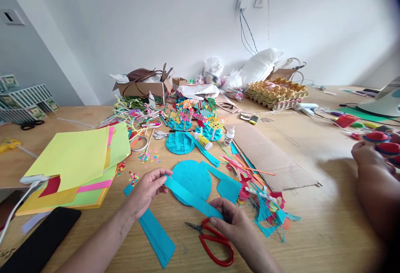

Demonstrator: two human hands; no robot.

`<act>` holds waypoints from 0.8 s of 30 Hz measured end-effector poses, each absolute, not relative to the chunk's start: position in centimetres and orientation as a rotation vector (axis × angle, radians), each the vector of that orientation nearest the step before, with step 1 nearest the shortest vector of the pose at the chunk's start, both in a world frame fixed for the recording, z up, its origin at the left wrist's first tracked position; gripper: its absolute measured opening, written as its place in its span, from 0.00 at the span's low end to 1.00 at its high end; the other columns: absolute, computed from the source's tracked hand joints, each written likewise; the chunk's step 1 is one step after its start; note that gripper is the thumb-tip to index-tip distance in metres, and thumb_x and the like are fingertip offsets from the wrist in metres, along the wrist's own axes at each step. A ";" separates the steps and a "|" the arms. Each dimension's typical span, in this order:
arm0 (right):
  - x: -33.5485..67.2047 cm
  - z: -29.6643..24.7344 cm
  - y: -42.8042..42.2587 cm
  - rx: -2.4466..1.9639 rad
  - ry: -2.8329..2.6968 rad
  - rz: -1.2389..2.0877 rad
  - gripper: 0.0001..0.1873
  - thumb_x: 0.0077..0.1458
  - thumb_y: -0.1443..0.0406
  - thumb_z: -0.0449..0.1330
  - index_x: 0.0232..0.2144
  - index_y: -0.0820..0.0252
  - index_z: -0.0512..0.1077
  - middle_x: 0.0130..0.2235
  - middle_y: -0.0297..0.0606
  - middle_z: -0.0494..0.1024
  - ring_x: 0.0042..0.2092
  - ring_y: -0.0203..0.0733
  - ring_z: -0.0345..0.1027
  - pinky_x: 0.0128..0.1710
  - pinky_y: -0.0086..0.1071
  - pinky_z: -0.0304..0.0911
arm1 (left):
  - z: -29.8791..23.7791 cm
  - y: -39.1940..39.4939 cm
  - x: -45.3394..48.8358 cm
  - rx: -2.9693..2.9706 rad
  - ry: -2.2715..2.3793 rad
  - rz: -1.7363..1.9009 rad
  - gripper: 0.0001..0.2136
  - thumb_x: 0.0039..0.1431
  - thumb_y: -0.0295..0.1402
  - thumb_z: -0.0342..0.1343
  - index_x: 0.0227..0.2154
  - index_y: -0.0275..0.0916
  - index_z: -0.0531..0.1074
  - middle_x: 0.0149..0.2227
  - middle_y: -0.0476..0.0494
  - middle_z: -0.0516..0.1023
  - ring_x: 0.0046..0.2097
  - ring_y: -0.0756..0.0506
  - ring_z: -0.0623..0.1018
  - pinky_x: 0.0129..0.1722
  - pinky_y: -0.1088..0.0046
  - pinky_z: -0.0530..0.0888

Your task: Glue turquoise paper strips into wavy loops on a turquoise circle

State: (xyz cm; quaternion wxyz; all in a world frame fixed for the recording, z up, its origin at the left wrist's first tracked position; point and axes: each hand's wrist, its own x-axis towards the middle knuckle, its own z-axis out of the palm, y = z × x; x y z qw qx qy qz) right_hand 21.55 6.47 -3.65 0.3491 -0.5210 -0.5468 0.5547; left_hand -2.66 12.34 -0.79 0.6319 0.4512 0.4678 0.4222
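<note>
My left hand [146, 190] pinches the upper left end of a long blue paper strip [190, 198]. My right hand [233, 223] pinches the strip's lower right end, so it stretches tilted between both hands just above the table. Under the strip lies a round blue paper disc [193, 175]. Red-handled scissors [214, 239] lie on the table right by my right hand. A wider blue paper strip [154, 233] lies flat below my left hand.
A stack of coloured paper sheets [78, 160] lies to the left, a black sheet [43, 239] at the near left. Paper scraps [265, 206], cardboard [268, 156], glue bottles [229, 136] and finished blue paper crafts [187, 127] crowd the middle. Another person's hands [371, 156] work at the right edge.
</note>
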 end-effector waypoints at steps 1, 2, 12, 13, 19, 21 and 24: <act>21.4 -3.7 6.6 -1.356 -1.420 1.424 0.12 0.42 0.61 0.59 0.31 0.61 0.67 0.24 0.30 0.66 0.26 0.34 0.58 0.25 0.27 0.53 | -1.1 12.8 -2.4 1.055 1.111 0.983 0.11 0.48 0.36 0.57 0.34 0.36 0.72 0.33 0.46 0.71 0.32 0.51 0.69 0.30 0.77 0.68; 21.3 -3.6 6.8 -1.365 -1.427 1.399 0.12 0.42 0.61 0.59 0.31 0.61 0.67 0.24 0.30 0.65 0.26 0.34 0.57 0.26 0.27 0.53 | -1.4 13.2 -2.2 1.079 1.137 0.996 0.11 0.47 0.36 0.57 0.32 0.36 0.72 0.32 0.47 0.71 0.31 0.51 0.69 0.28 0.77 0.67; 21.3 -3.6 8.1 -1.489 -1.428 1.275 0.14 0.41 0.59 0.58 0.32 0.60 0.69 0.25 0.31 0.65 0.28 0.36 0.59 0.27 0.28 0.55 | -2.4 16.4 -0.9 1.097 1.182 1.042 0.17 0.41 0.35 0.59 0.37 0.37 0.70 0.28 0.49 0.72 0.30 0.50 0.71 0.27 0.77 0.65; 21.5 -3.8 8.1 -1.509 -1.439 1.249 0.14 0.41 0.60 0.58 0.32 0.59 0.69 0.26 0.31 0.66 0.29 0.36 0.59 0.28 0.29 0.56 | -2.4 16.5 -0.7 1.092 1.189 1.060 0.17 0.40 0.35 0.59 0.36 0.37 0.70 0.28 0.49 0.72 0.30 0.50 0.71 0.27 0.77 0.65; 22.7 -4.0 7.9 -1.472 -1.443 1.288 0.14 0.45 0.64 0.55 0.37 0.58 0.68 0.27 0.31 0.65 0.29 0.35 0.60 0.27 0.27 0.55 | -2.8 17.2 -0.1 1.108 1.217 1.181 0.11 0.37 0.34 0.61 0.22 0.38 0.65 0.23 0.54 0.68 0.26 0.52 0.68 0.26 0.78 0.65; 23.0 -3.9 8.0 -1.421 -1.392 1.389 0.14 0.45 0.64 0.55 0.38 0.58 0.65 0.24 0.28 0.63 0.25 0.33 0.58 0.24 0.26 0.53 | -3.1 17.6 -0.1 1.114 1.224 1.182 0.11 0.37 0.36 0.61 0.20 0.38 0.64 0.22 0.54 0.67 0.25 0.52 0.68 0.27 0.77 0.65; 23.2 -4.0 8.3 -1.402 -1.349 1.443 0.14 0.44 0.64 0.55 0.36 0.59 0.64 0.21 0.26 0.61 0.23 0.31 0.55 0.22 0.26 0.51 | -3.6 18.1 0.0 1.132 1.230 1.160 0.10 0.36 0.37 0.60 0.19 0.36 0.67 0.21 0.52 0.68 0.25 0.51 0.69 0.28 0.76 0.66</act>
